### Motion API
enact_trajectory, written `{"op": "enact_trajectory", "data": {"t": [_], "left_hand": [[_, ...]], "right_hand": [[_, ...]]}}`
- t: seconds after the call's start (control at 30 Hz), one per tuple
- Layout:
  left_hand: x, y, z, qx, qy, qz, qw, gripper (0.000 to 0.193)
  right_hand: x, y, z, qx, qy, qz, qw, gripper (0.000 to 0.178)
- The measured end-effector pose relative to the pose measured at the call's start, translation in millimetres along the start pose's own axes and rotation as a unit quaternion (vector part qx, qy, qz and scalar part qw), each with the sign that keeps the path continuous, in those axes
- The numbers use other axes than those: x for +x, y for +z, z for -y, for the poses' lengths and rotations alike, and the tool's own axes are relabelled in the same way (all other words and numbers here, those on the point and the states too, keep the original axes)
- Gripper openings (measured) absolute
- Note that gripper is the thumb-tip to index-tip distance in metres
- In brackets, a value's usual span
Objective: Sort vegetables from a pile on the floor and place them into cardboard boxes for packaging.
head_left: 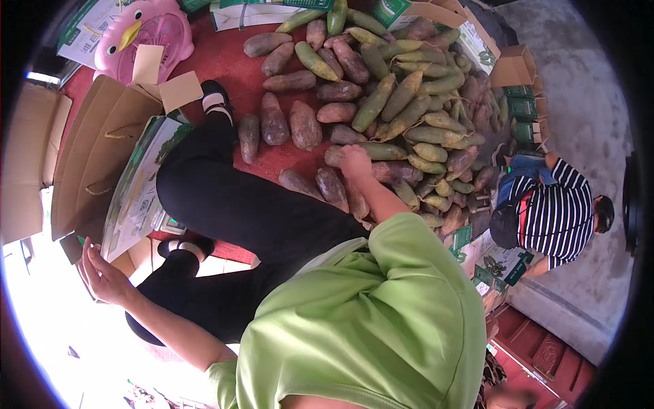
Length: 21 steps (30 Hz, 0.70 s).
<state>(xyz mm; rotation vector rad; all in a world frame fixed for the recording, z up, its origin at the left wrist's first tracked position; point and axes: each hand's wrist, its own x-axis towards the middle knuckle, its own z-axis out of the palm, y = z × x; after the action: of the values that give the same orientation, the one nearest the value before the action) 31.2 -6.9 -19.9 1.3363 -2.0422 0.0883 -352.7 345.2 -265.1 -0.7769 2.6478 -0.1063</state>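
My right hand (355,163) reaches into a big pile of long radishes, its fingers closed around the near part of a green radish (385,151). Part of that radish is hidden under the hand. Purplish-red radishes (304,125) lie spread in front of and beside it, some in loose rows. My left hand (105,278) is held out at the left with fingers apart and nothing in it. It is close to the corner of an open cardboard box (129,198) with green and white printed sides, which stands beside my legs. What the box holds cannot be seen.
A pink bird-shaped plastic stool (146,37) stands at the far left on the red floor covering (231,65). More cartons (521,75) line the far right. A person in a striped shirt (555,211) bends beside the pile at right, one hand at a green printed carton (504,262).
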Motion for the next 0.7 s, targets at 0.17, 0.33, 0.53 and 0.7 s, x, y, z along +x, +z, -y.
{"op": "enact_trajectory", "data": {"t": [0.17, 0.33, 0.53, 0.7], "left_hand": [[-4, 1, 6, -0.029, -0.068, 0.027, 0.997, 0.029], [-3, 4, 0, -0.018, -0.025, -0.010, 0.999, 0.023], [-2, 5, -4, -0.031, -0.008, -0.013, 0.999, 0.023], [-3, 6, -7, -0.010, -0.016, 0.003, 1.000, 0.023]], "right_hand": [[13, -22, -34, -0.131, 0.024, -0.015, 0.991, 0.032], [18, -31, -38, -0.267, -0.048, 0.060, 0.961, 0.027], [26, -30, -37, -0.290, -0.065, 0.088, 0.951, 0.027], [29, -16, -49, -0.279, -0.084, 0.068, 0.954, 0.032]]}}
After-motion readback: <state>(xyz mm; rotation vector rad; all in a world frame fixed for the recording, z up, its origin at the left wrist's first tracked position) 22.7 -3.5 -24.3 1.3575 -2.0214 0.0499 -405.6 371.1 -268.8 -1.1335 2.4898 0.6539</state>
